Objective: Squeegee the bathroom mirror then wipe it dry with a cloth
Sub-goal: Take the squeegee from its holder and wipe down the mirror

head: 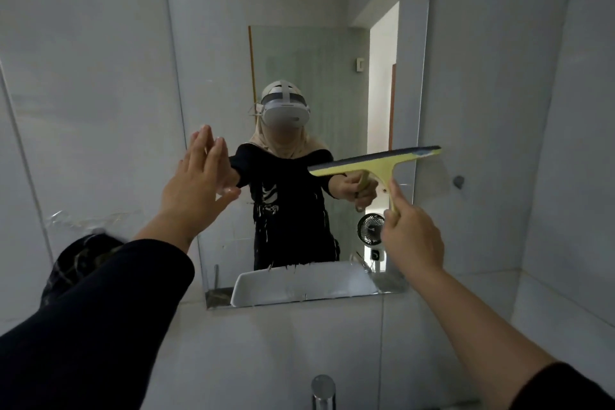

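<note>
The rectangular mirror (299, 27) hangs on the tiled wall straight ahead. My right hand (411, 236) grips the handle of a yellow squeegee (379, 163), whose blade is tilted, right end higher, against the mirror's right side at mid height. My left hand (196, 183) is flat and open, fingers spread, pressed on or just off the glass at the mirror's left edge. A dark patterned cloth (80, 263) lies bunched at the left, partly hidden behind my left sleeve.
A chrome tap (322, 391) rises at the bottom centre. A small wall hook (458, 181) sits right of the mirror. The mirror reflects a person with a headset, a white basin and a small fan. Pale tiled walls surround everything.
</note>
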Available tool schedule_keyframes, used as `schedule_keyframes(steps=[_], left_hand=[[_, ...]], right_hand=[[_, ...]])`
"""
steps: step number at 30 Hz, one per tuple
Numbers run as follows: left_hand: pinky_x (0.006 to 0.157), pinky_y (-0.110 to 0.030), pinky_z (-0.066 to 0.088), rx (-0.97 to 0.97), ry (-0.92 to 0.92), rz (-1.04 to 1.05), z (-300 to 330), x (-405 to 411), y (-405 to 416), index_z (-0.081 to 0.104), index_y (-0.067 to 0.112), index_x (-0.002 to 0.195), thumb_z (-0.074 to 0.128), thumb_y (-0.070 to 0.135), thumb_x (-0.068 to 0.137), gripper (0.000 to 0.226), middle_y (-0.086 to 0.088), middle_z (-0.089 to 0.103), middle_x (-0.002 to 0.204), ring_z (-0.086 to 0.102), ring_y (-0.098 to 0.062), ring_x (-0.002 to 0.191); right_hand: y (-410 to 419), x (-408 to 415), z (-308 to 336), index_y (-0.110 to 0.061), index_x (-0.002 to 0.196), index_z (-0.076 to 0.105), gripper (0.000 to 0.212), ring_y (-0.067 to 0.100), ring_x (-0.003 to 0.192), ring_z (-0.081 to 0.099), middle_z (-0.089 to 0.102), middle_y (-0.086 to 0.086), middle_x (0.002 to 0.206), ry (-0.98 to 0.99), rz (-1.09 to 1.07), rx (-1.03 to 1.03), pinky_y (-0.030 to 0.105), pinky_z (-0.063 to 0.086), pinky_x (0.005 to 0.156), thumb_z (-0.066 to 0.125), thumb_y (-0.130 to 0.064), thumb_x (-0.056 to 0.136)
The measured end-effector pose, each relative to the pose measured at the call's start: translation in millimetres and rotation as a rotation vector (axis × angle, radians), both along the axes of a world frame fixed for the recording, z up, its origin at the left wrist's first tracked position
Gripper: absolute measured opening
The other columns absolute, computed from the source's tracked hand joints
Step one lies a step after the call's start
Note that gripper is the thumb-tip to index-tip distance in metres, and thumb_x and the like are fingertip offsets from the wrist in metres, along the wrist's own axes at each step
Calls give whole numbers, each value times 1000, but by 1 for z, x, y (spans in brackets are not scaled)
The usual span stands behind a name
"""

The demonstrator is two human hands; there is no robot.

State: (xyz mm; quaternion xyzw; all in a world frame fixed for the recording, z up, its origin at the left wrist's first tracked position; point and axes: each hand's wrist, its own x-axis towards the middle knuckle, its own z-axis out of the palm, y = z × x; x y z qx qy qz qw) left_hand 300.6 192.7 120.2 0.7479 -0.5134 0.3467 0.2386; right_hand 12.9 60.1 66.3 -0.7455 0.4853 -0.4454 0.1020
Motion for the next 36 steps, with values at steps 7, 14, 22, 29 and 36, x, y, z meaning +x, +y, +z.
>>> schedule_keyframes(steps=[7,14,22,29,36], left_hand=[[102,-44,42,-74,86,20,0,-4,-6,12,13,151,61,32,89,81,-2,-11,160,-8,-17,147],[111,-39,29,-149,73,-28,-5,10,-20,19,14,148,63,24,88,75,-7,2,160,4,-22,147],[96,-35,45,-152,48,-1,-4,0,-10,21,17,148,62,23,89,72,-1,-2,161,9,-19,147],[98,-35,44,-124,67,-4,-3,0,-7,19,20,149,62,21,88,75,1,-4,161,8,-18,147],[105,-37,38,-121,94,-30,0,-6,-3,18,19,149,51,35,94,67,2,-7,160,5,-17,147]], right_hand=[[28,46,-33,-38,148,24,58,20,68,48,50,3,73,-244,91,94,28,36,59,45,-22,97],[54,83,-54,-38,149,22,58,16,73,48,59,2,95,-309,174,87,25,35,58,46,-23,98],[88,131,-78,-32,149,24,58,6,74,47,62,2,97,-351,257,64,8,30,52,49,-24,97],[89,137,-88,-32,148,27,58,7,75,49,63,1,100,-385,251,57,20,41,58,50,-22,96],[84,127,-91,-34,148,28,57,5,69,44,61,0,98,-346,248,32,21,35,56,49,-23,96]])
